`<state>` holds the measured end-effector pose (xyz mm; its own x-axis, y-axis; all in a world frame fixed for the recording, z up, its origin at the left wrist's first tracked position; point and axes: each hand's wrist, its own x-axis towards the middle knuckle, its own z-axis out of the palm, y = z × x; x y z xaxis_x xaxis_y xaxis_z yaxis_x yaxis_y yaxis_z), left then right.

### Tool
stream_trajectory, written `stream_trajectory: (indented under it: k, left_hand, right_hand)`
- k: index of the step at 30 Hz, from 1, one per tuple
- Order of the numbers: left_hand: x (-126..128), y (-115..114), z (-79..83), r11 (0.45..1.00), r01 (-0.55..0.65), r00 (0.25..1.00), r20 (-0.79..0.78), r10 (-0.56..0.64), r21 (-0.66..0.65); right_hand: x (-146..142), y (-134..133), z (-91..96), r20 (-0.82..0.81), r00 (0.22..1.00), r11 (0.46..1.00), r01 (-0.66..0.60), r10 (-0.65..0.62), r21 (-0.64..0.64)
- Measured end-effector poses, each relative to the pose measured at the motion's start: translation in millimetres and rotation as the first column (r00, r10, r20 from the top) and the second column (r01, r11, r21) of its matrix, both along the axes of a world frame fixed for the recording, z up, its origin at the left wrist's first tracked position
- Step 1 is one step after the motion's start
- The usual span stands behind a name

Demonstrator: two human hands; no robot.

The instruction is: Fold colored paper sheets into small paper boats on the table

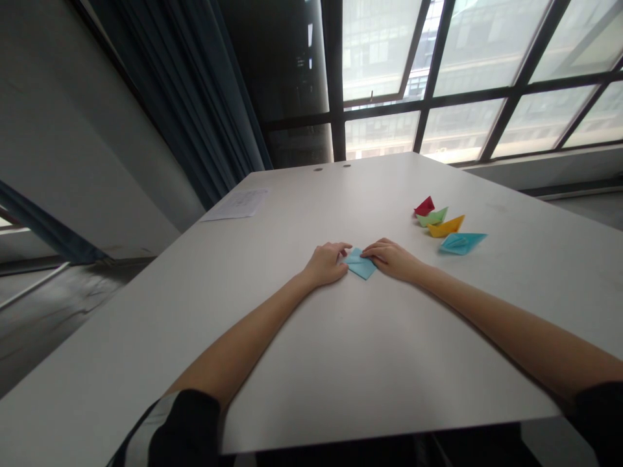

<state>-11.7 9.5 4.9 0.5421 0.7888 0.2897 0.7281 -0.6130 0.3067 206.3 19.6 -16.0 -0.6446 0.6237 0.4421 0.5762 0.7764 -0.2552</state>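
a white sheet (237, 204) lies on the table (311, 370); beyond, a blue curtain (195, 84) and windows (479, 55).

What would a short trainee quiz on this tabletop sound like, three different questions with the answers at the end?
1. True or false: the folded light blue paper lies between the left hand and the right hand.
2. How many paper boats sit on the table to the right of that paper?
3. Which lies near the table's left edge: (a) scissors, (b) white paper, (c) a cup?

Key:
1. True.
2. Four: red boat, green boat, yellow boat, blue boat.
3. b.
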Motion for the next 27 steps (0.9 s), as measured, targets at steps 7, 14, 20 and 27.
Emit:
stream_trajectory:
  k: [7,14,20,27]
  left_hand:
    - [-4.6,6.8,-5.8,0.981,0.187,0.981,0.065,-0.184,-0.045]
    - [-2.5,-0.3,-0.9,0.941,0.219,0.975,-0.098,-0.2,0.257]
    - [-0.3,-0.3,2.9,0.962,0.036,0.995,0.078,-0.059,0.27]
    - [6.5,4.9,2.8,0.992,-0.122,0.88,0.461,0.118,-0.021]
  right_hand:
    - [2.1,3.4,-4.9,-0.019,1.0,0.999,0.013,-0.014,-0.037]
    - [0.8,2.1,-2.7,-0.058,0.997,0.993,0.044,-0.051,-0.106]
    - [2.6,-6.3,8.0,-0.138,0.99,0.991,-0.048,0.03,-0.127]
    - [-3.7,-11.0,10.7,-0.217,0.963,0.98,0.128,-0.159,-0.151]
